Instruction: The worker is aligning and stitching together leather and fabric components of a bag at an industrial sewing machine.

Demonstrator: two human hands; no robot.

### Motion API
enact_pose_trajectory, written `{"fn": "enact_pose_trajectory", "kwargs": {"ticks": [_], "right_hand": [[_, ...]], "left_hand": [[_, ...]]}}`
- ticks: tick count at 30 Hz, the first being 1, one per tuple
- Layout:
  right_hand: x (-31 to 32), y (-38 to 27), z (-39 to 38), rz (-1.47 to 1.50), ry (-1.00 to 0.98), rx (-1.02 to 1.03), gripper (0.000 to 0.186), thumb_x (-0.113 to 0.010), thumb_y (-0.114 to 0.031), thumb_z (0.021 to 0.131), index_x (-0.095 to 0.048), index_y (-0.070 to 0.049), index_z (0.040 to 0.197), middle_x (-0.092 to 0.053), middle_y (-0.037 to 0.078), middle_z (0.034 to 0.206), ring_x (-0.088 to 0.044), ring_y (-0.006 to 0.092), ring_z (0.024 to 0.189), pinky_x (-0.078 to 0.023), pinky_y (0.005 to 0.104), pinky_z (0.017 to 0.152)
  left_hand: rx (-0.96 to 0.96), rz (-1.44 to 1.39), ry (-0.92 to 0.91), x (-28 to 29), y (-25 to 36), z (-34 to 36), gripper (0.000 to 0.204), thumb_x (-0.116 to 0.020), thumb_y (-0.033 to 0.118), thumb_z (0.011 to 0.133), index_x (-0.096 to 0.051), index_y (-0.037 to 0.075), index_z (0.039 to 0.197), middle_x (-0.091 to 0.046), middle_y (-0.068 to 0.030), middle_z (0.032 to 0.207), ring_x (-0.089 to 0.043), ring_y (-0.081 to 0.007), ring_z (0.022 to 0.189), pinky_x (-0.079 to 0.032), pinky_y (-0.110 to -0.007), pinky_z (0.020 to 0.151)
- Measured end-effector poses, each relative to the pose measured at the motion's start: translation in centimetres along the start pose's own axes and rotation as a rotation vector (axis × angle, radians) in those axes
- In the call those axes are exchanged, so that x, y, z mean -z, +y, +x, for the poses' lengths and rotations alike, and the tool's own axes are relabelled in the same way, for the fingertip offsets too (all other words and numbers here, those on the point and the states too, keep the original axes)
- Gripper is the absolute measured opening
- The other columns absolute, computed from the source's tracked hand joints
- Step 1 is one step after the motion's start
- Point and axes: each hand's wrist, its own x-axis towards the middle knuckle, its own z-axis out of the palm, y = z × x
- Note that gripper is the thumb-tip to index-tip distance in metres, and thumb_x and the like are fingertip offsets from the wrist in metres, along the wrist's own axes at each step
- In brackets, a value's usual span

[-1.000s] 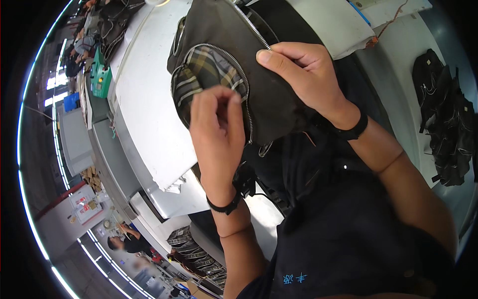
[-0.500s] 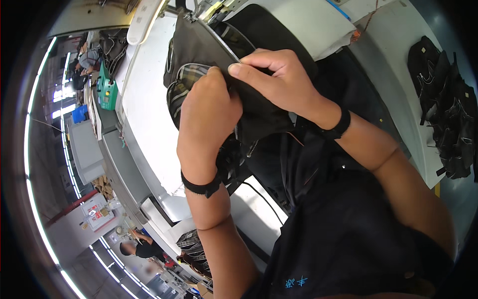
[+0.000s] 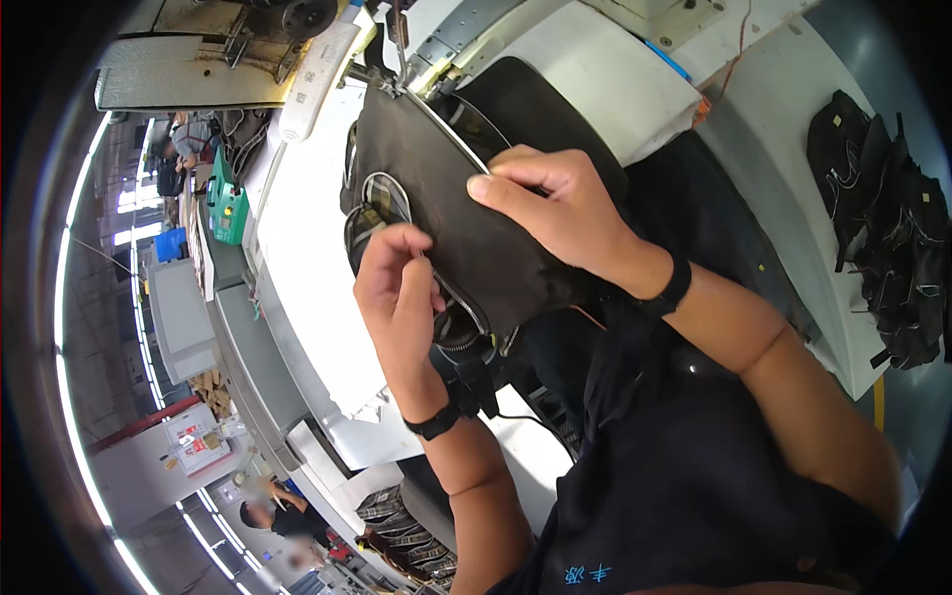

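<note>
A dark olive fabric bag (image 3: 436,178) with metal-toothed zippers and plaid lining lies across the white work table. Its far corner sits at the metal presser foot (image 3: 394,84) of a sewing machine. My right hand (image 3: 555,203) pinches the edge along the long zipper, thumb on top of the fabric. Beside a curved zipper (image 3: 456,297) on the bag's left side is my left hand (image 3: 395,283), its fingers curled and its thumb apart from the forefinger; nothing shows held in it. The plaid lining (image 3: 379,198) shows just beyond that hand.
Parts of the machine (image 3: 322,89) stand at the far left. A green box-like device (image 3: 227,203) sits past the table's left edge. More dark bag pieces (image 3: 883,228) are piled at the right. Plaid pieces (image 3: 402,521) are stacked low on the left; a person (image 3: 283,511) is farther off.
My left hand has come off the upper fabric and drawn back toward me, its fingers loosening. My right hand keeps its pinch on the zipper edge. The bag's curved zipper now shows more.
</note>
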Motion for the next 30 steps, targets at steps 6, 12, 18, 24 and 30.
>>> {"fn": "enact_pose_trajectory", "kwargs": {"ticks": [6,12,18,24,30], "right_hand": [[-0.4,-1.2,0.0,-0.028,-0.007,-0.033,0.025,-0.072,-0.007,0.096,-0.061,0.005,0.077,-0.057,0.002,0.075,-0.046,0.0057,0.071,-0.039,0.0271,0.062],[-0.1,-1.5,0.3,-0.072,-0.03,0.016,0.018,-0.074,-0.006,0.094,-0.067,0.005,0.082,-0.062,0.005,0.074,-0.055,0.0104,0.073,-0.045,0.0271,0.064],[0.2,-2.0,0.6,-0.061,-0.068,-0.019,0.018,-0.073,-0.001,0.093,-0.065,0.005,0.078,-0.059,0.004,0.07,-0.054,0.0123,0.075,-0.045,0.0283,0.068],[0.2,-2.3,1.0,-0.073,-0.108,0.012,0.019,-0.072,-0.001,0.094,-0.064,0.005,0.078,-0.059,0.003,0.07,-0.053,0.0115,0.074,-0.045,0.0279,0.068],[-0.3,-1.4,2.3,-0.005,-0.041,-0.127,0.021,-0.07,-0.002,0.096,-0.062,0.007,0.078,-0.056,0.001,0.073,-0.046,0.0058,0.07,-0.038,0.0261,0.062]], "left_hand": [[-0.228,-0.107,0.124,0.0,-1.8,-1.0,0.015,-0.052,-0.008,0.091,-0.065,-0.001,0.095,-0.059,-0.0036,0.096,-0.049,-0.0034,0.06,-0.039,-0.018,0.052],[-0.266,-0.058,0.172,-0.3,-2.0,-1.1,0.02,-0.054,-0.012,0.084,-0.067,-0.002,0.095,-0.06,-0.0064,0.095,-0.053,-0.0098,0.076,-0.042,-0.022,0.068],[-0.261,-0.041,0.202,-0.2,-2.0,-1.0,0.02,-0.057,-0.011,0.077,-0.07,-0.001,0.087,-0.06,-0.0064,0.089,-0.052,-0.0122,0.075,-0.039,-0.023,0.067],[-0.344,0.068,0.128,0.4,-2.2,-0.4,0.023,-0.059,-0.009,0.069,-0.076,0.002,0.079,-0.056,-0.0038,0.086,-0.046,-0.0084,0.067,-0.031,-0.023,0.058],[-0.32,0.031,0.155,0.1,-2.6,0.8,0.024,-0.057,-0.012,0.074,-0.075,0.001,0.082,-0.056,-0.004,0.09,-0.048,-0.0079,0.07,-0.034,-0.022,0.06]]}}
